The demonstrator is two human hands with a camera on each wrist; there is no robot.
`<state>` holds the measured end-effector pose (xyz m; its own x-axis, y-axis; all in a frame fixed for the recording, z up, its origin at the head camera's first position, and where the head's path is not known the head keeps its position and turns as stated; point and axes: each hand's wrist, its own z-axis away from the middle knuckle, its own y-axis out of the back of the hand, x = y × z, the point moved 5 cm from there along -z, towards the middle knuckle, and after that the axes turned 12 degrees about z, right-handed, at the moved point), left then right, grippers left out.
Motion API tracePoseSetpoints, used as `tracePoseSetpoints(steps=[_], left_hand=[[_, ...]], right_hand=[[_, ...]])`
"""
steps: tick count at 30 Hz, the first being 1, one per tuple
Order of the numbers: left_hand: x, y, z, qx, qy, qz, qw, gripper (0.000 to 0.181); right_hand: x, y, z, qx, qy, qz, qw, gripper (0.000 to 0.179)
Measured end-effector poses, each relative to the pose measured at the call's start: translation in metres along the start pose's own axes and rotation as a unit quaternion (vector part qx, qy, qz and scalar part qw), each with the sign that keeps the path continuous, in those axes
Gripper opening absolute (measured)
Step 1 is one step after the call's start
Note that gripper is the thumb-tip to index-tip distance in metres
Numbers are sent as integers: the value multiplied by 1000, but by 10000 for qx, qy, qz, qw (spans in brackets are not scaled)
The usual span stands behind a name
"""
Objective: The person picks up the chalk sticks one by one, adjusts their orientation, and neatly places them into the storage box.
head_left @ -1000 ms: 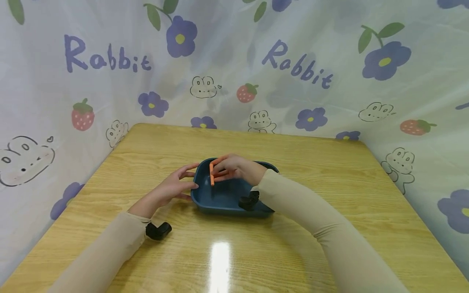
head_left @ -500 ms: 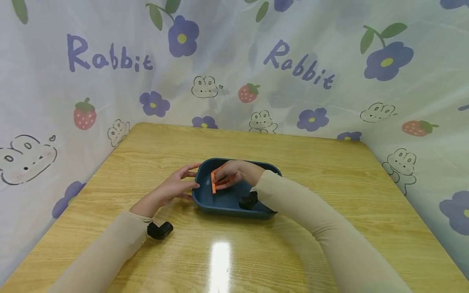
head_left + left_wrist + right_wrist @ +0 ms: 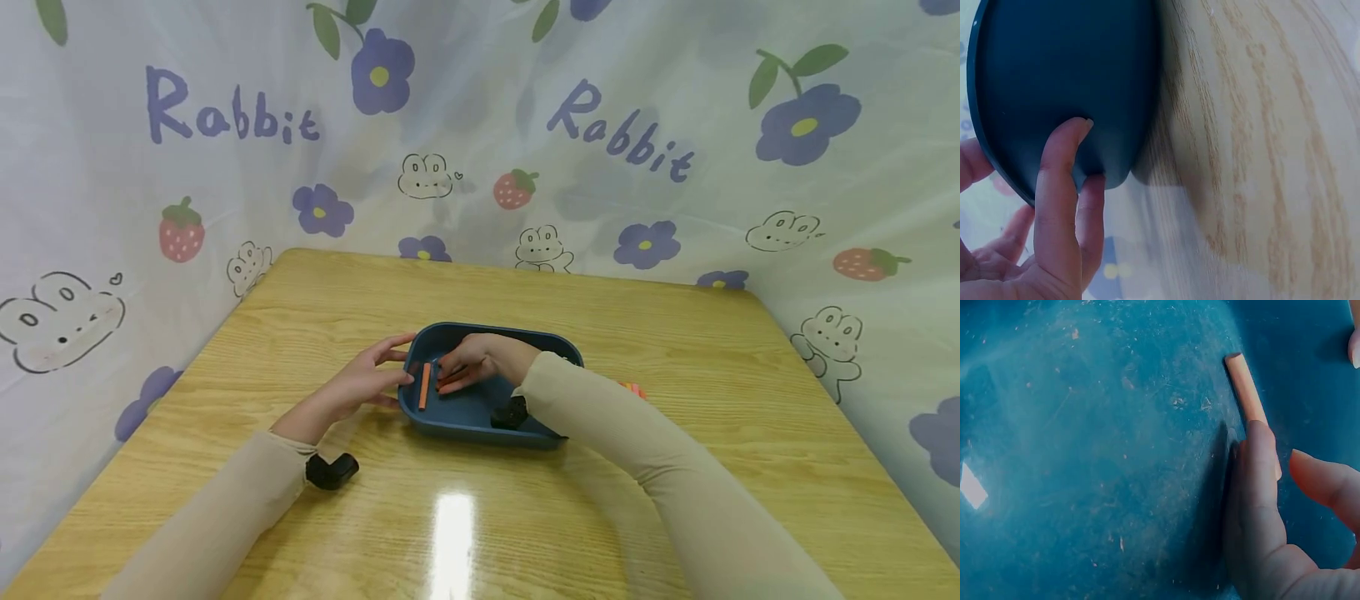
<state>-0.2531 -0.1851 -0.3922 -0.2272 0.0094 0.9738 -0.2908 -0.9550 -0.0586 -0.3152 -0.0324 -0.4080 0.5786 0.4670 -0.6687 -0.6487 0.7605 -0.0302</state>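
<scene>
A short orange stick (image 3: pixel 424 386), chalk-like with a flat end, lies inside the left end of a dark blue tray (image 3: pixel 480 432). Just right of it, the fingers of my right hand (image 3: pixel 483 358) reach down to the tray floor. The right wrist view has that hand's straight fingers alongside the stick (image 3: pixel 1246 387), overlapping its lower part, while the thumb stands apart. My left hand (image 3: pixel 363 377) is at the tray's left end, fingers spread around the rim. In the left wrist view its fingertips touch the outer wall of the tray (image 3: pixel 1104 69).
Pink and orange pieces (image 3: pixel 634 390) lie on the wooden table (image 3: pixel 360 533) beyond my right sleeve (image 3: pixel 622 421), which partly covers them. A printed cloth (image 3: pixel 480 108) hangs around the back and sides. Small pale flecks mark the tray floor.
My right hand has lowered the orange stick into the tray and let go of it. The stick now lies to the left of the fingers. My left hand stays at the tray's end.
</scene>
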Motion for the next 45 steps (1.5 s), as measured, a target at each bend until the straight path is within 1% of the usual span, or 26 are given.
tracePoseSetpoints(steps=[4,9,14,17,21,24,28,34,38,41,45], left_hand=[[0,0,-1,11,0,-37,10000,66],[0,0,-2,48,21,-7,10000,67],[0,1,-2,83,27,-4,10000,67],[-1,1,-1,89,25,-26,10000,67],[0,1,0,125,13,-103,9999,67],[0,1,1,146,1,-174,9997,67],[0,0,1,167,12,-209,9996,67],[0,-2,2,216,35,-223,9995,66],[-1,-2,2,235,40,-215,9995,66],[-1,-2,2,243,30,-206,9995,66],[-1,-2,2,230,16,-209,9995,66]], right_hand=[[-1,2,2,-141,87,158,9997,33],[-5,6,7,-219,275,208,9992,39],[-13,7,21,-266,606,232,9975,46],[-16,11,31,-201,842,225,9960,47],[-18,15,43,-125,1094,230,9937,49],[-17,17,52,-146,1219,219,9922,51],[-14,23,64,-152,1385,333,9897,52],[-2,34,84,-135,1595,589,9853,53],[6,42,96,-114,1696,584,9837,53],[11,47,105,-95,1847,538,9813,53],[19,58,117,12,2009,433,9787,50]])
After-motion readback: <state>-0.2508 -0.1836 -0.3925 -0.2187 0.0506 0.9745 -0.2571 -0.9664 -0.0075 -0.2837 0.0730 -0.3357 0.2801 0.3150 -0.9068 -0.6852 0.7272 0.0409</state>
